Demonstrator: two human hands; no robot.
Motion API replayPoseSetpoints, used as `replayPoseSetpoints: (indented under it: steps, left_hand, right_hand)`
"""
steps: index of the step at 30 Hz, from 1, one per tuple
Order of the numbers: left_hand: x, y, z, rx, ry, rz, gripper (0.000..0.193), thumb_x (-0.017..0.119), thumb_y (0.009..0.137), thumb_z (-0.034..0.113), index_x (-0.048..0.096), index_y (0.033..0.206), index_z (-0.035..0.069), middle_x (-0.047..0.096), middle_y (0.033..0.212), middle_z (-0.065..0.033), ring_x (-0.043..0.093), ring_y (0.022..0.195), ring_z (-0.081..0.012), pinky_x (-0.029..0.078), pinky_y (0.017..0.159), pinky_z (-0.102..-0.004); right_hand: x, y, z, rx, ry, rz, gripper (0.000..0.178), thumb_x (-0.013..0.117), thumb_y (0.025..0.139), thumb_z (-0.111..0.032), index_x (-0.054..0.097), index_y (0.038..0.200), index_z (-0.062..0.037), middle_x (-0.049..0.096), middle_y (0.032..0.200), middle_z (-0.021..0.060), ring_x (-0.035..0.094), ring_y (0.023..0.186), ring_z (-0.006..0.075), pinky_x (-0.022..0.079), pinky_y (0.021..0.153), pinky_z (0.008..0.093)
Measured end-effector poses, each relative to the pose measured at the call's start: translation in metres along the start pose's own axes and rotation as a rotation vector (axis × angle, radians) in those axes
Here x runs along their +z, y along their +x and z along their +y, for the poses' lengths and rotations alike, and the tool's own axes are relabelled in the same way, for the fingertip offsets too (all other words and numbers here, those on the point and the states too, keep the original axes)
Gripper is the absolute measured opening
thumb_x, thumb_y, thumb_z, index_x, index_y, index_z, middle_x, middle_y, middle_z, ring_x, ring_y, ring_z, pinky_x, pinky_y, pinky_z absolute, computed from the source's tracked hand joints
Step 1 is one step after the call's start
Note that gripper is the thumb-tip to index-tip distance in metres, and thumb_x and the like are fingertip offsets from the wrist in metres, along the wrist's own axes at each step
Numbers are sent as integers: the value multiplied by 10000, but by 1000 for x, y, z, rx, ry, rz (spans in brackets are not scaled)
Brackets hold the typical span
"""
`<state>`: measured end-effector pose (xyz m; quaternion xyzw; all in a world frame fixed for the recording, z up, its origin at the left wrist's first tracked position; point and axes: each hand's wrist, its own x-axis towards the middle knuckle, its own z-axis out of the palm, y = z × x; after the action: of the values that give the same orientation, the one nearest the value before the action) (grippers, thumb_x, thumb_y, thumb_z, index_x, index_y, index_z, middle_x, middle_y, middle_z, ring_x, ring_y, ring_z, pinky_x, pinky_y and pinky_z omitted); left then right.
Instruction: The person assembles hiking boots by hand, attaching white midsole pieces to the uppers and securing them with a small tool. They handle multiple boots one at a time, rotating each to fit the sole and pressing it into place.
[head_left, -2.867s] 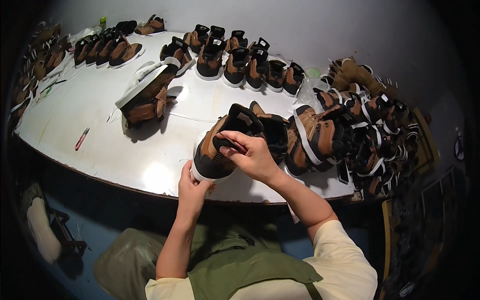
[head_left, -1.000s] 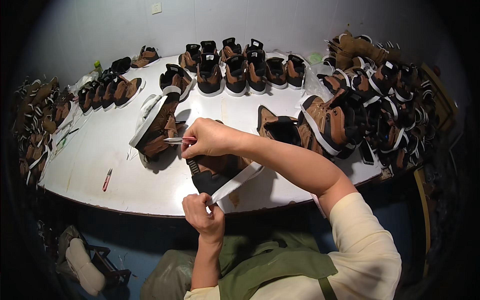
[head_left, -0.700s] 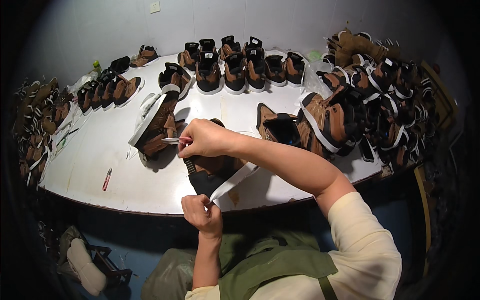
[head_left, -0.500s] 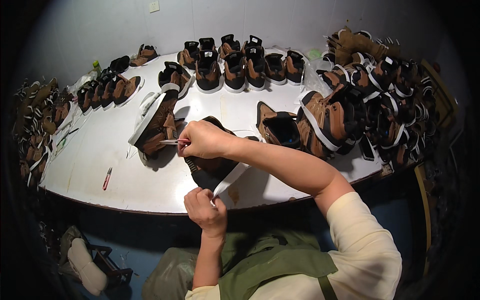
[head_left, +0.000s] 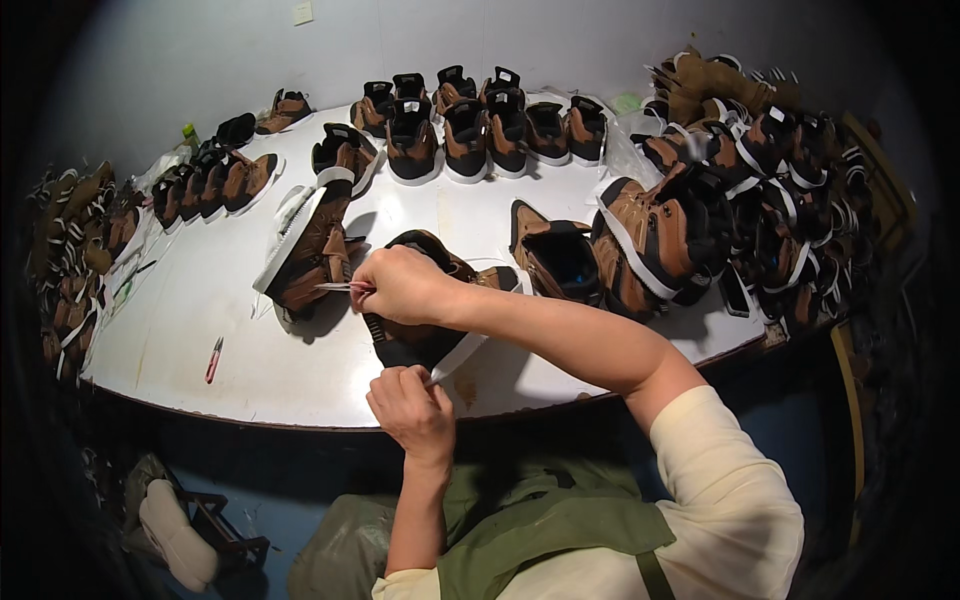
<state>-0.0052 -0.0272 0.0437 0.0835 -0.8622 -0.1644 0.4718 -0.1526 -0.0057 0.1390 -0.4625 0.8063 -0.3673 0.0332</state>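
Note:
A black and brown shoe (head_left: 405, 345) lies tilted near the table's front edge, partly covered by my right hand and forearm. My left hand (head_left: 412, 410) is closed at its near end, pinching by the white strip (head_left: 458, 357) along its sole edge. In my right hand (head_left: 400, 288) is a pair of thread snips (head_left: 340, 287), blades pointing left above the shoe; most of its handle is hidden in my fingers. Just left of the blades, another brown shoe (head_left: 318, 245) rests on its side, white sole edge facing left. A second pair of snips, red-handled (head_left: 214, 360), lies further left.
Several finished-looking shoes (head_left: 465, 140) stand in rows at the back of the white table (head_left: 160, 330). Two more shoes (head_left: 555, 250) (head_left: 655, 240) sit right of my hands. Piles of shoes and uppers crowd the right (head_left: 790, 200) and left (head_left: 75, 240) ends.
My left hand has risen slightly toward the shoe, so less of the white strip shows above it. My right hand with the snips has shifted a little left.

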Motion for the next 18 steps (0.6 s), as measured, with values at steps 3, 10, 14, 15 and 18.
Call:
replayPoseSetpoints:
  steps: [3,10,14,15,18]
  left_hand:
    - [3,0,-5,-15,28,-6,206,622,599,-55,502,732,48,489,786,-112,489,755,-303,375,679,-406]
    - [9,-8,-21,-21,33,43,195,592,585,-65,488,706,47,481,766,-113,485,748,-308,377,669,-410]
    - [8,-12,-33,-33,24,63,203,582,572,-72,484,704,47,478,756,-114,486,738,-310,384,665,-414]
    - [9,-12,-35,-26,15,65,205,579,570,-74,483,705,46,478,754,-115,487,736,-310,386,664,-415]
    - [11,-12,-34,-10,2,73,209,579,567,-77,481,706,44,477,751,-117,487,731,-312,388,659,-415]
  right_hand:
    - [0,-3,-8,22,-60,26,82,723,731,-151,718,756,-72,685,785,154,670,803,346,525,726,451]
    - [-5,-21,6,-85,355,231,157,591,878,-115,681,967,-22,658,840,105,632,759,209,497,700,321]
    - [-11,-77,30,-44,371,269,180,604,906,-62,681,1068,-42,601,895,20,548,772,66,430,663,215]
    - [-9,-92,38,-30,311,244,212,606,875,-4,684,1068,-43,607,909,22,544,778,58,416,660,200]
    - [12,-129,50,-82,269,220,365,567,743,82,679,1061,-59,627,973,15,580,675,98,450,584,217]
